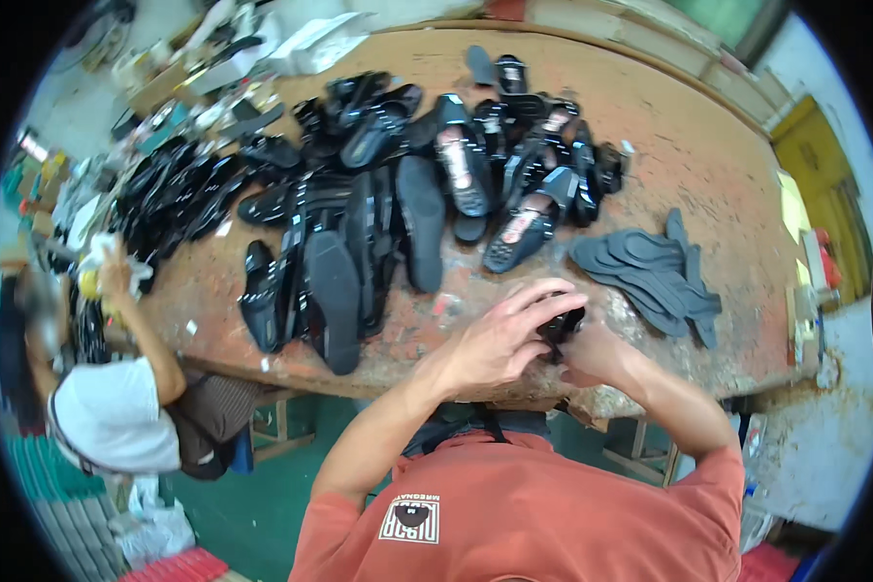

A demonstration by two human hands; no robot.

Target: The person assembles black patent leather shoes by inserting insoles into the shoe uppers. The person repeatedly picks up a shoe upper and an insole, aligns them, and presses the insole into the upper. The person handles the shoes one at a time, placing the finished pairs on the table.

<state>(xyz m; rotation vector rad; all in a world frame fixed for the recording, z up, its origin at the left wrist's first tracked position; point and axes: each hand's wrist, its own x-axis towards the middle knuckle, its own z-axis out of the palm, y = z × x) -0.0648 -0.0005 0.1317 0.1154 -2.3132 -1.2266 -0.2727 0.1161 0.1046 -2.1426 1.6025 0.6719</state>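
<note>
Near the front edge of a worn wooden table (689,145), both my hands hold one small black sandal part (563,325). My left hand (509,335) covers it from above with the fingers curled over it. From the right, my right hand (592,354) grips it, mostly hidden behind the left. Just beyond my hands lies a fanned stack of grey insoles (650,276).
A big heap of black sandals and soles (378,194) fills the table's middle and left. At the left a seated person in a white shirt (116,407) holds something yellow. Clutter and boxes (194,78) line the far left edge. Green floor lies below.
</note>
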